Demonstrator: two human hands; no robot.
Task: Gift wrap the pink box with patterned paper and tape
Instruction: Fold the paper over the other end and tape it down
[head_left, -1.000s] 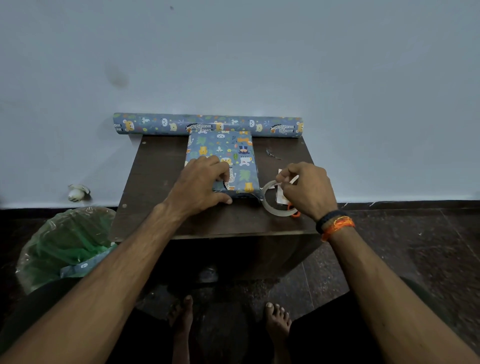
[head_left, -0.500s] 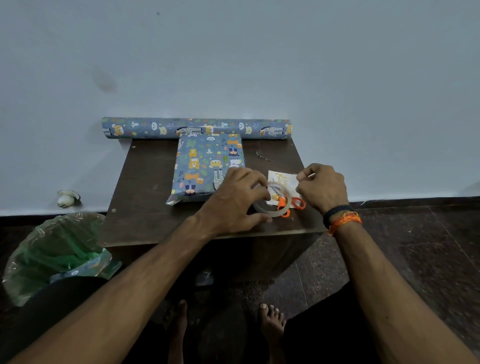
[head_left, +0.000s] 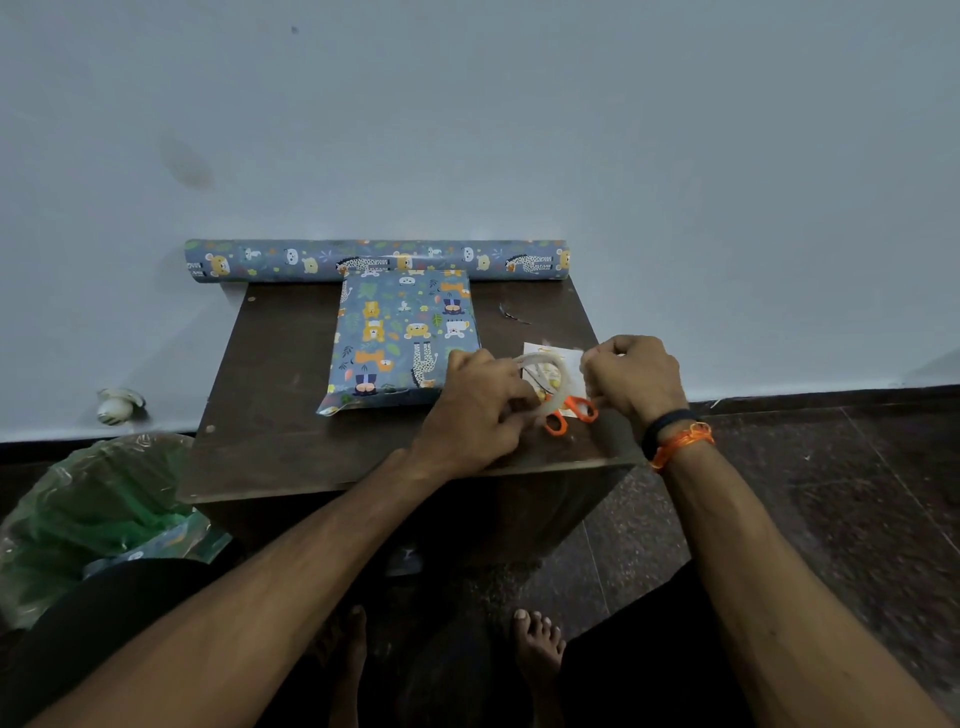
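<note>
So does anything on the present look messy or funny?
Yes. The wrapped box's near end isn't finished: a loose paper flap sticks out at the near left corner, untaped. Both hands are off it, on the tape roll.

Bare table (head_left: 270, 395) left of the wrapped box (head_left: 405, 338); paper roll (head_left: 374, 260) blocks the back, scissors (head_left: 569, 413) crowd the right.

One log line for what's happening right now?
step: pulling tape | left hand: holds tape roll | right hand: pinches tape end | box: wrapped, untouched

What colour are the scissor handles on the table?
Orange; the scissor handles show clearly in the head view, just below the tape roll.
</note>
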